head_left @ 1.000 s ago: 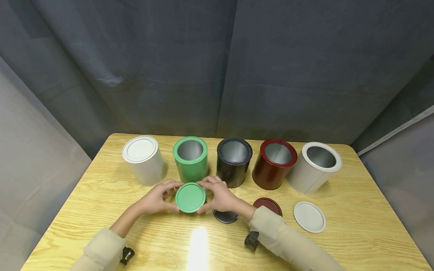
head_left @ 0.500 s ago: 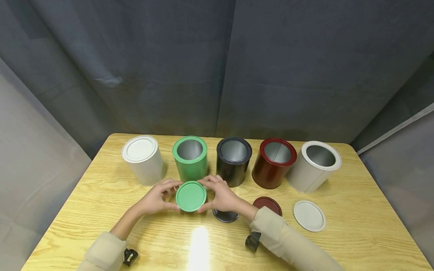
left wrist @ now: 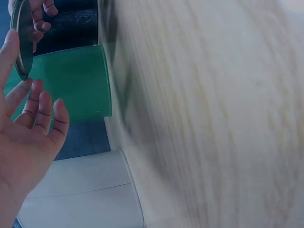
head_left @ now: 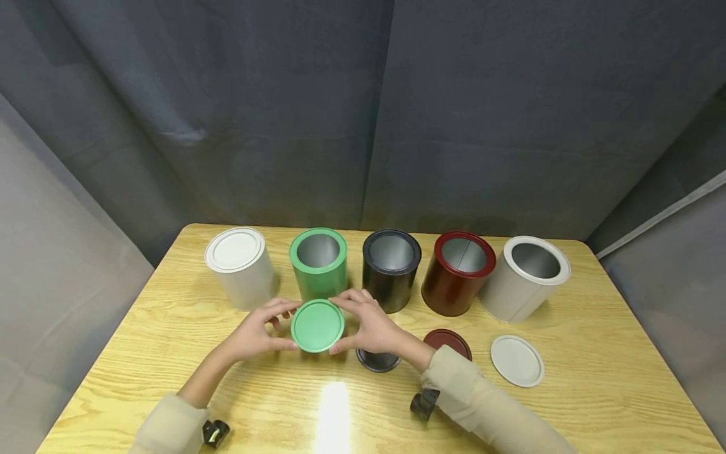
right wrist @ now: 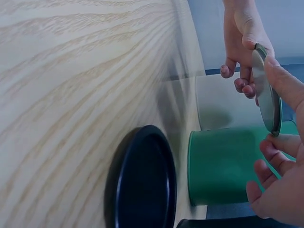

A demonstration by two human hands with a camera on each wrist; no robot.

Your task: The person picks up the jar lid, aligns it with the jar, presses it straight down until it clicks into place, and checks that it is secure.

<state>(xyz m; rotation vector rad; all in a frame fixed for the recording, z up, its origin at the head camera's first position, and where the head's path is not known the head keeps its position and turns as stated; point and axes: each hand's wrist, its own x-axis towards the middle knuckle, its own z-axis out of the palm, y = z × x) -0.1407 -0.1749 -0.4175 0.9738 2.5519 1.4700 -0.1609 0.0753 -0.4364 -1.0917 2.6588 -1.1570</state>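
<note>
A round green lid (head_left: 317,325) is held level above the table between both hands, just in front of the open green can (head_left: 319,268). My left hand (head_left: 259,331) pinches the lid's left edge between thumb and index finger. On the opposite edge, the thumb and index finger of my right hand (head_left: 370,325) do the same. Both wrist views show the lid (left wrist: 23,40) edge-on, its metal underside (right wrist: 264,90) facing the table, with the other fingers loosely bent below it. Under the right hand lies a black lid (head_left: 379,361), partly covered by that hand.
Along the back stand a white can (head_left: 241,271) with its lid on, then open black (head_left: 391,277), dark red (head_left: 454,284) and off-white (head_left: 522,290) cans. A dark red lid (head_left: 449,342) and an off-white lid (head_left: 517,360) lie at the right, the red one partly behind the right forearm.
The green lid, with both hands on it, has shifted slightly away from the person, closer to the green can. The cans and other lids have stayed in place.
</note>
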